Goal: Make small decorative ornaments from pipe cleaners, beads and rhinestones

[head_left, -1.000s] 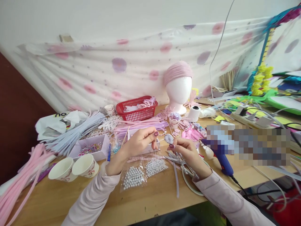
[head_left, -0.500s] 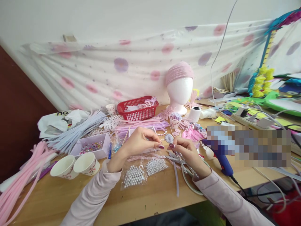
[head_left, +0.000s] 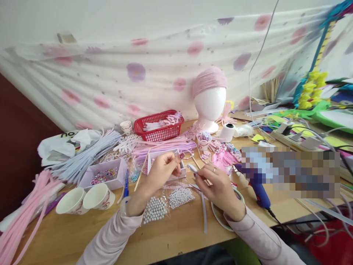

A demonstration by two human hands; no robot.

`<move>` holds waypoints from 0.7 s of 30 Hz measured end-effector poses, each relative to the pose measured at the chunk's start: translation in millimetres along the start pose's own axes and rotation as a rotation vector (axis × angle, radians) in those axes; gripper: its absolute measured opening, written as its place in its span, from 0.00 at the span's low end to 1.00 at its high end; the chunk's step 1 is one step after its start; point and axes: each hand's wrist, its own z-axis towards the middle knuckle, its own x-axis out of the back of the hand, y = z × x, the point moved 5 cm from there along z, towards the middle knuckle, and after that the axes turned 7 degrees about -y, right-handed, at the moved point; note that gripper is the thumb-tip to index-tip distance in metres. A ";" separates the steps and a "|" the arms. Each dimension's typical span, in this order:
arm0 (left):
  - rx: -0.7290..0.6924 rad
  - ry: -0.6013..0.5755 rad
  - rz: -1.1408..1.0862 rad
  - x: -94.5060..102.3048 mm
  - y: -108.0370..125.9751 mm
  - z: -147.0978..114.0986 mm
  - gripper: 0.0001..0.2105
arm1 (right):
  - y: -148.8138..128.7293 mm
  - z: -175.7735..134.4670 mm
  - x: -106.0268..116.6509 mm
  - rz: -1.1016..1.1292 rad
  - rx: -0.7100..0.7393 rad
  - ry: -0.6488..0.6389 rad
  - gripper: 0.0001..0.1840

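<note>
Beads: two clear bags lie on the table just below both hands, within easy reach.
Right hand: right hand curls around a small pale flower piece, thumb and forefinger pinching it, tip raised toward the other hand, probably to steady it.
Left hand: left hand has fingertips pressed together near the piece; what they pinch is too small to tell.
Glue gun: blue gun lies just right of the hands.
Farther back: red basket, white foam head in a pink wrap.

I see matt light wooden tabletop, glossy white pearl beads in clear plastic bags, fuzzy pink pipe cleaners, red plastic mesh basket.
</note>
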 end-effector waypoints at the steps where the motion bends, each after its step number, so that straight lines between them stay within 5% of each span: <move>1: 0.025 0.030 -0.006 -2.6 -0.7 -0.8 0.14 | -6.1 1.0 1.3 -0.112 0.072 -0.009 0.13; 7: 0.134 0.080 -0.089 -15.3 -1.2 -5.6 0.11 | -23.0 5.7 6.5 -0.482 0.259 -0.062 0.13; 21: 0.098 0.071 0.030 -5.0 7.1 -10.0 0.21 | -27.4 20.7 1.1 -0.504 0.231 -0.274 0.13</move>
